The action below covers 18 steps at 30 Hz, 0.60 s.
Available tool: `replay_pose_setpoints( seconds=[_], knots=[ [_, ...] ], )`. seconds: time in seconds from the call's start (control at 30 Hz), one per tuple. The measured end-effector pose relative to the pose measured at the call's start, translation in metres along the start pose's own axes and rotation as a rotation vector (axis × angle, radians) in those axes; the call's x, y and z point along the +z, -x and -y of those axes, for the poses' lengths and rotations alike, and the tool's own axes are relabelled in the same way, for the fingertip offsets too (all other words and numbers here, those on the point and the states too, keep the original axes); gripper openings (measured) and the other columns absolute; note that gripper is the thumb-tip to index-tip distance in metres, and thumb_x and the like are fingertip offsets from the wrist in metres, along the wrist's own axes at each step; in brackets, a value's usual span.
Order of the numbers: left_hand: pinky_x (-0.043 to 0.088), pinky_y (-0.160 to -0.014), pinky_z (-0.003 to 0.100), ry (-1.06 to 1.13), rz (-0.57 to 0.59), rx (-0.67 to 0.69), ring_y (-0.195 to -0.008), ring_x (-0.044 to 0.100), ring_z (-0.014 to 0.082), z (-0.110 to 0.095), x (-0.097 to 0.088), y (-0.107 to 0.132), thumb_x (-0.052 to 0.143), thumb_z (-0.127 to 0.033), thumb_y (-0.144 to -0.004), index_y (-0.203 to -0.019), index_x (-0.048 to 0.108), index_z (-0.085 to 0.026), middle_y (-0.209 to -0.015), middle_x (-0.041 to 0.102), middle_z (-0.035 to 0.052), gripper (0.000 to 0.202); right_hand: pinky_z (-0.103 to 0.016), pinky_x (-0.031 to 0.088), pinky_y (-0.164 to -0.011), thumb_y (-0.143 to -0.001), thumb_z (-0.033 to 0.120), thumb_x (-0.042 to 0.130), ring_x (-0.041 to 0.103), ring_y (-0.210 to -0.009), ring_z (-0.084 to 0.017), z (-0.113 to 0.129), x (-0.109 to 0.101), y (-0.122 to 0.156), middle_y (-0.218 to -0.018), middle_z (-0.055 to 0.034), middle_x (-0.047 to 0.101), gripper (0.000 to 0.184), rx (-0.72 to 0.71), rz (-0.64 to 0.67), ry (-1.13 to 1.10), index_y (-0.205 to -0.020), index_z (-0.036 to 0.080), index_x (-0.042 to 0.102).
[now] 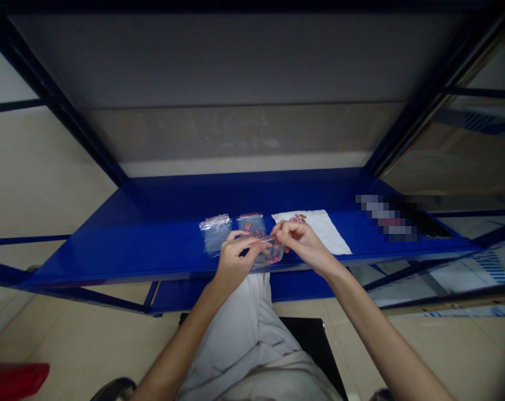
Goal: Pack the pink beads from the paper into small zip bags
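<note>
Both my hands meet over the front edge of a blue metal shelf (152, 250). My left hand (233, 259) and my right hand (298, 242) pinch the top of a small clear plastic bag (271, 253) that holds small pink pieces. Two more clear bags lie just behind: an empty-looking one (214, 231) to the left and one with pink pieces (251, 224) beside it. A white sheet (323, 228) to the right carries a few loose pink pieces (297, 218).
The shelf belongs to a dark blue rack with slanted posts (55, 103) on both sides and a board overhead. A dark object (427, 223) lies at the shelf's right end. I sit on a black seat (314, 345); a red thing (14, 379) lies on the tiled floor at lower left.
</note>
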<state>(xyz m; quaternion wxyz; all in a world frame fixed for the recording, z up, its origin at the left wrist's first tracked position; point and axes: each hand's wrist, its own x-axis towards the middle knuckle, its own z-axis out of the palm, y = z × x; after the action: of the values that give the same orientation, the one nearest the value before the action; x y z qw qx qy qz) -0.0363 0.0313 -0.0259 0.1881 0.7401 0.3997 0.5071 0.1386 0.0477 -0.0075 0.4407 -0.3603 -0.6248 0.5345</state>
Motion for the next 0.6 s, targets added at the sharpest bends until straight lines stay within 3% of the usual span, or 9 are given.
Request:
replay_pose_setpoints(
  seconds=[0.1,0.33,0.47,0.6],
  knots=[
    [0.047,-0.078,0.03,0.015,0.055,-0.074,-0.074,0.067,0.0152,0.0,-0.001,0.0,0.047,-0.024,-0.089,-0.066,0.072,-0.022,-0.071,0.075,-0.0007,0.034,-0.021,0.038,-0.049,-0.077,0.041,0.065,0.05,-0.057,-0.009,-0.003,0.002,-0.001,-0.071,-0.001,0.055,0.038,-0.015,-0.017,-0.015,-0.053,0.017,0.047],
    [0.047,-0.075,0.028,0.011,-0.004,-0.173,-0.071,0.067,0.0159,0.001,-0.007,-0.004,0.046,-0.022,-0.088,-0.055,0.069,-0.022,-0.062,0.073,-0.0004,0.041,-0.02,0.037,-0.046,-0.079,0.044,0.061,0.052,-0.06,-0.01,-0.013,0.005,-0.008,-0.07,-0.0011,0.057,0.032,0.007,-0.036,0.058,-0.061,0.017,0.055],
    [0.049,-0.07,0.027,0.081,0.052,-0.222,-0.062,0.067,0.016,0.008,-0.01,-0.008,0.047,-0.028,-0.088,-0.066,0.073,-0.02,-0.059,0.072,0.0008,0.035,-0.02,0.038,-0.046,-0.077,0.046,0.062,0.051,-0.057,-0.01,-0.013,0.008,-0.012,-0.062,0.0006,0.055,0.031,0.022,-0.072,0.087,-0.064,0.018,0.057],
    [0.052,-0.062,0.026,0.19,0.077,-0.265,-0.056,0.067,0.016,0.011,-0.01,-0.01,0.049,-0.031,-0.087,-0.074,0.074,-0.018,-0.06,0.073,0.0027,0.031,-0.02,0.037,-0.044,-0.075,0.048,0.063,0.051,-0.055,-0.009,-0.011,0.013,-0.017,-0.068,-0.0004,0.056,0.036,-0.028,-0.155,0.084,-0.058,0.017,0.052]
  ],
)
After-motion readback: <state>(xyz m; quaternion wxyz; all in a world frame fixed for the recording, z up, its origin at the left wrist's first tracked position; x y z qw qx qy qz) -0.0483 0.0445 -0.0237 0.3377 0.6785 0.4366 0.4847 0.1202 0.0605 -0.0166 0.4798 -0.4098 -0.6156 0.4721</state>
